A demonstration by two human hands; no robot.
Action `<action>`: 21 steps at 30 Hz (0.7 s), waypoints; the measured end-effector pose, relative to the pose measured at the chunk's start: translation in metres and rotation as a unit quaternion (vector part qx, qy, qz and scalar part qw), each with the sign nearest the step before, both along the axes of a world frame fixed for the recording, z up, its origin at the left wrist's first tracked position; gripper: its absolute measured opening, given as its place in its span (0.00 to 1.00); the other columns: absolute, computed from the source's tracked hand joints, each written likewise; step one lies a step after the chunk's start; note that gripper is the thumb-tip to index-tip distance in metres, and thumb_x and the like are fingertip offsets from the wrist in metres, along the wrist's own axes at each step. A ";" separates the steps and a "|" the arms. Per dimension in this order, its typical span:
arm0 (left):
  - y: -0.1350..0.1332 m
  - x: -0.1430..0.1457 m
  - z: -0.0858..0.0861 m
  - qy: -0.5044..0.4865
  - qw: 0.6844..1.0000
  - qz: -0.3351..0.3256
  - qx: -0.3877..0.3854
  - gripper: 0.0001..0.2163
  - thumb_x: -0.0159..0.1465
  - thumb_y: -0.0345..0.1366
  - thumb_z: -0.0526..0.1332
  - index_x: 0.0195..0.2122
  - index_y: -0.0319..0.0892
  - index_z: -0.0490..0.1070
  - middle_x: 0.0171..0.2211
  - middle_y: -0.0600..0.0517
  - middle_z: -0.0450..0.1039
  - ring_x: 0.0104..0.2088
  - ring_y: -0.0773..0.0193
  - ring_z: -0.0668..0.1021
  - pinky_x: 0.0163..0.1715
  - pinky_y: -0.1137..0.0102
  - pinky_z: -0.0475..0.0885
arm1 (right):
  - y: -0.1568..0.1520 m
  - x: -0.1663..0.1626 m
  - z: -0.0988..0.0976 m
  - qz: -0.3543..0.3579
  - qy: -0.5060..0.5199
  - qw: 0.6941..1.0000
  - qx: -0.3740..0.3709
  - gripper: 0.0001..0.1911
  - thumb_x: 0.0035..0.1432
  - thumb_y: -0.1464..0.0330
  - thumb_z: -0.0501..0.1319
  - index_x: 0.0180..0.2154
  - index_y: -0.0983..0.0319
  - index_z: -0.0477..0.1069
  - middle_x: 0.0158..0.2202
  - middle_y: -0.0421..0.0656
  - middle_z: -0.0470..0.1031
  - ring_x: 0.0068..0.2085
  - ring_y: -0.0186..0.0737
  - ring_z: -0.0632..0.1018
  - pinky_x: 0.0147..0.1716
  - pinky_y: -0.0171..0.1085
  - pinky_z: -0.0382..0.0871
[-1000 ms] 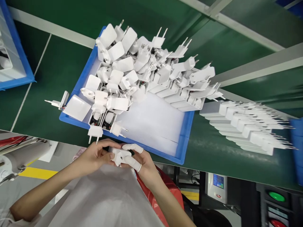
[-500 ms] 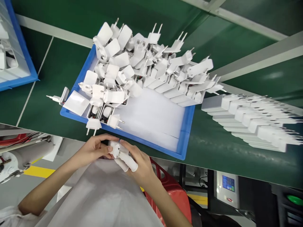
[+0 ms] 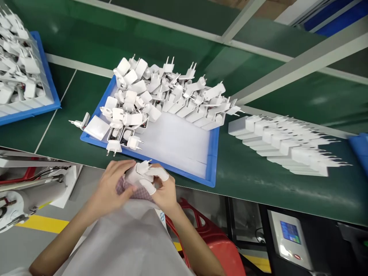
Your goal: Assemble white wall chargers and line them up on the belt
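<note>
Both my hands hold one white plug charger [image 3: 137, 173] just in front of the green belt's near edge, over my lap. My left hand [image 3: 110, 184] wraps its body from the left. My right hand [image 3: 161, 188], with white finger cots on two fingers, pinches it from the right near the prongs. A blue tray [image 3: 211, 161] on the belt right behind my hands holds a heap of white chargers [image 3: 161, 96] at its far and left side; its near right part is bare white liner.
A neat row of white chargers [image 3: 284, 143] lies on the green belt [image 3: 258, 180] to the right. Another blue tray of chargers [image 3: 20, 76] sits far left. A small control screen [image 3: 290, 232] and a red stool [image 3: 212, 237] are below the belt. A machine [image 3: 17, 199] stands lower left.
The view has pulled back and tilted, so the trays look smaller and farther. My hands have turned the charger, its prongs now pointing up and away, and a patterned cloth shows under it.
</note>
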State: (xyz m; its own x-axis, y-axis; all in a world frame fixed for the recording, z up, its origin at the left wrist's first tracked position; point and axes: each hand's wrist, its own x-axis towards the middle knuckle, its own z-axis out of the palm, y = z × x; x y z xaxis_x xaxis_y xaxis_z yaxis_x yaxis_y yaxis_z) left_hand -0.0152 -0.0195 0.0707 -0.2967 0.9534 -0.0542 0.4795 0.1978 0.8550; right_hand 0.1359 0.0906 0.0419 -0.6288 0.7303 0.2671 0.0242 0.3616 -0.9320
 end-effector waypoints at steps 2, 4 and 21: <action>-0.003 0.013 0.007 0.099 0.995 -0.013 0.029 0.29 0.65 0.39 0.64 0.66 0.44 0.57 0.59 0.41 0.69 0.59 0.47 0.70 0.55 0.55 0.71 | -0.010 -0.002 0.010 -0.035 0.053 0.992 -0.110 0.07 0.59 0.65 0.67 0.37 0.57 0.69 0.37 0.41 0.76 0.29 0.35 0.76 0.28 0.35 0.75; -0.003 0.027 0.015 0.160 0.985 0.012 0.062 0.31 0.65 0.38 0.64 0.67 0.42 0.53 0.58 0.39 0.68 0.57 0.48 0.72 0.52 0.57 0.73 | -0.021 -0.001 0.023 -0.062 0.081 0.981 -0.163 0.09 0.57 0.66 0.69 0.37 0.57 0.69 0.38 0.40 0.75 0.31 0.35 0.77 0.31 0.36 0.75; -0.015 0.041 0.071 -0.126 0.988 -0.085 -0.021 0.36 0.55 0.29 0.68 0.58 0.56 0.48 0.55 0.50 0.74 0.53 0.56 0.80 0.38 0.69 0.79 | -0.019 0.030 0.084 0.033 0.050 0.972 -0.227 0.07 0.57 0.65 0.68 0.40 0.55 0.75 0.30 0.37 0.76 0.27 0.34 0.74 0.27 0.33 0.71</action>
State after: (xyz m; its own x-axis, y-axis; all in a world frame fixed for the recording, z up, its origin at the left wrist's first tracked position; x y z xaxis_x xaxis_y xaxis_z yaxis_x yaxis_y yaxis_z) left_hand 0.0258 -0.0347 0.1415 -0.1040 0.9838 -0.1462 0.2817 0.1701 0.9443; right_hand 0.1660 0.0719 0.1261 -0.6659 0.7459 -0.0101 -0.0843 -0.0888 -0.9925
